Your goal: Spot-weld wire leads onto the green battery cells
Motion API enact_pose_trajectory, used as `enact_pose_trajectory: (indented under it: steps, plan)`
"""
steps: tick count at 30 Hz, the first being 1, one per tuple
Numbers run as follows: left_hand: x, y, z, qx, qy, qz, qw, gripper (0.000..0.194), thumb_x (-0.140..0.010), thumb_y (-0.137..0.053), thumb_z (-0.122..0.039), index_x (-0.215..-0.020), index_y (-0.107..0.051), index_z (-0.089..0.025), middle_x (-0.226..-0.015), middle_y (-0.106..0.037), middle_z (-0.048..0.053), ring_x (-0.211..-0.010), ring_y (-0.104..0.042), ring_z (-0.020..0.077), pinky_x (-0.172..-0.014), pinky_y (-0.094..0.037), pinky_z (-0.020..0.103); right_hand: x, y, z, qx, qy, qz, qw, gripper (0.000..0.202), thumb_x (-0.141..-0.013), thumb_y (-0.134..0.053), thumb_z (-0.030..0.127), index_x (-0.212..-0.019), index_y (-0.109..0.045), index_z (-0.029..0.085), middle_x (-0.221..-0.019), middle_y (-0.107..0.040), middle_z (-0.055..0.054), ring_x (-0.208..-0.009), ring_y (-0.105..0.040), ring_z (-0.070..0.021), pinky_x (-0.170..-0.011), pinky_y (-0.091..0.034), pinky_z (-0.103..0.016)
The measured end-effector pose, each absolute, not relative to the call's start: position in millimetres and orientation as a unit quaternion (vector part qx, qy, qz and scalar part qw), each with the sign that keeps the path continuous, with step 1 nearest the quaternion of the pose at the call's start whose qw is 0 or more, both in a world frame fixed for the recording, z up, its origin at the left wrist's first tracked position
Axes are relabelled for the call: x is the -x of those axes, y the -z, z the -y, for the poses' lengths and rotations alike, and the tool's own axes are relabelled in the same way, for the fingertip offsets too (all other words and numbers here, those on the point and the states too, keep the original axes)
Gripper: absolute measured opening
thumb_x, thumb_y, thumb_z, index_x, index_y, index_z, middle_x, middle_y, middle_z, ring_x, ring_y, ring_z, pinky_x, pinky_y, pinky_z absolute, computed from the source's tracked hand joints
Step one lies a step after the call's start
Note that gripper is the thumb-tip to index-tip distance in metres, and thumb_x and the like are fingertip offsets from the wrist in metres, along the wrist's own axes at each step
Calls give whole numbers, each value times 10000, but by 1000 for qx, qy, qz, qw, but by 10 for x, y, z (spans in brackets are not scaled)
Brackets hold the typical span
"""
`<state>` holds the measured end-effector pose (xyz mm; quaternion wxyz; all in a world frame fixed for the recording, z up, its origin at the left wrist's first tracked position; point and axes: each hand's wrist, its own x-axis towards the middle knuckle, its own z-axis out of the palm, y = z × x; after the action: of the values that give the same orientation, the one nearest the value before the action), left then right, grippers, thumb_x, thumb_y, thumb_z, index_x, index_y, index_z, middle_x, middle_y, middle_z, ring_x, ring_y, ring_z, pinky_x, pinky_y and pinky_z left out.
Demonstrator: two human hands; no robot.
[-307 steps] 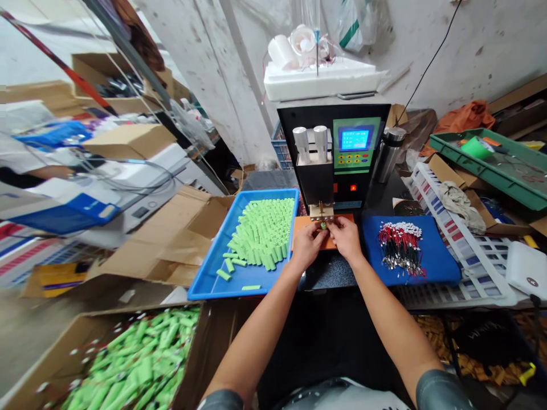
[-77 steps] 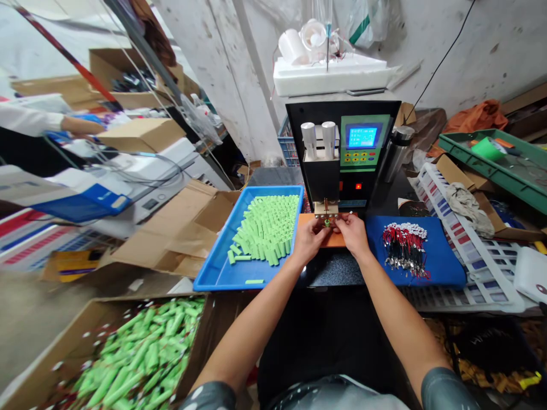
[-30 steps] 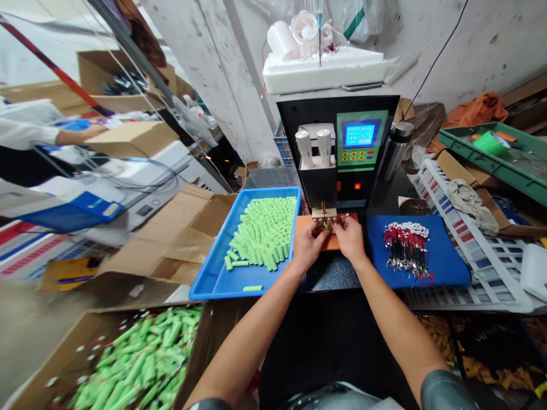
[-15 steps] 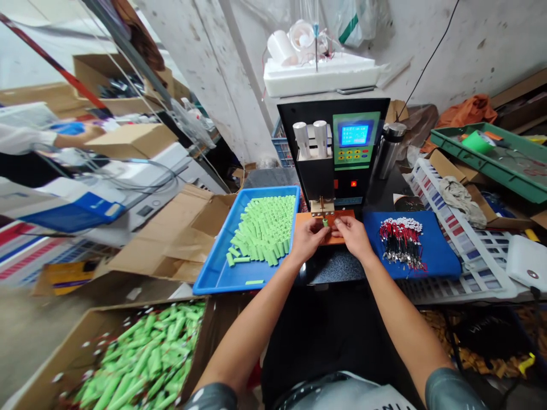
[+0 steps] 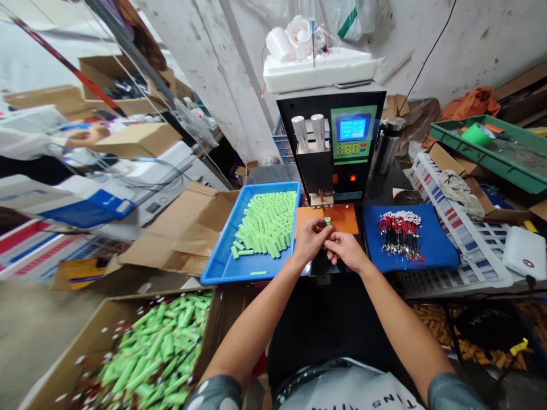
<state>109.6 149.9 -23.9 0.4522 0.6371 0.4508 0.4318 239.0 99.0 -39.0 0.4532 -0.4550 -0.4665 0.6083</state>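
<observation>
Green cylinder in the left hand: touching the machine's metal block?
Apart. The head view shows a strip of orange board between the metal block and the green cylinder in the left hand.

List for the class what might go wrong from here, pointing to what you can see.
The left hand grips a small green cylinder near its fingertips, so it might slip.

The left forearm passes close to the corner of the blue tray; a knock could perhaps roll its loose cylinders.

The wires lie bunched on the blue cloth and may tangle.
</observation>
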Motion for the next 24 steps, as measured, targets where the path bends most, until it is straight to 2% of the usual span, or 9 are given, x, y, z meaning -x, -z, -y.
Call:
enact_pose_trajectory:
  steps: [4, 8, 13, 20, 24]
  plan:
    - [-1098, 233, -1471, -631, -440, -438, 466, 265, -753, -685, -347, -919, -642, -145, -726, -607, -7, -601, -546, 95, -570, -430, 218, -2430, 400, -975, 447, -605, 466, 465, 297, -755, -700, 429, -714, -568, 166, -504, -581, 42, -371, -487, -71, -382, -372, -183]
    - [-1057, 203, -1430, -600, -439, -416, 523, 387, -766, -699, -342, -1056, -497, -185, -706, -572, -44, -614, -557, 99, -569, -424, 208, -2517, 409, -958, 422, -622, 454, 478, 301, -768, -708, 444, -755, -606, 160, -543, -598, 35, -401, -493, -69, -402, -381, -183]
    - [-1017, 209, -1387, -603, -430, -404, 537, 332, -823, -654, -392, -990, -435, -207, -708, -521, -60, -553, -502, 81, -511, -399, 201, -2541, 439, -968, 423, -628, 440, 483, 319, -753, -732, 453, -754, -622, 154, -559, -604, 30, -412, -493, -65, -400, -378, -179]
    - [-981, 295, -1417, -634, -454, -404, 479, 242, -864, -628, -370, -878, -458, -199, -723, -467, -49, -589, -470, 75, -557, -401, 204, -2524, 455, -973, 436, -623, 447, 472, 322, -743, -732, 454, -766, -626, 150, -562, -610, 30, -401, -495, -63, -404, -385, -183]
    - [-940, 363, -1444, -652, -477, -413, 420, 202, -863, -633, -321, -910, -485, -192, -775, -493, -36, -591, -462, 67, -556, -391, 196, -2530, 457, -970, 442, -621, 449, 467, 319, -737, -737, 448, -773, -625, 152, -573, -609, 30, -404, -496, -65, -408, -389, -188]
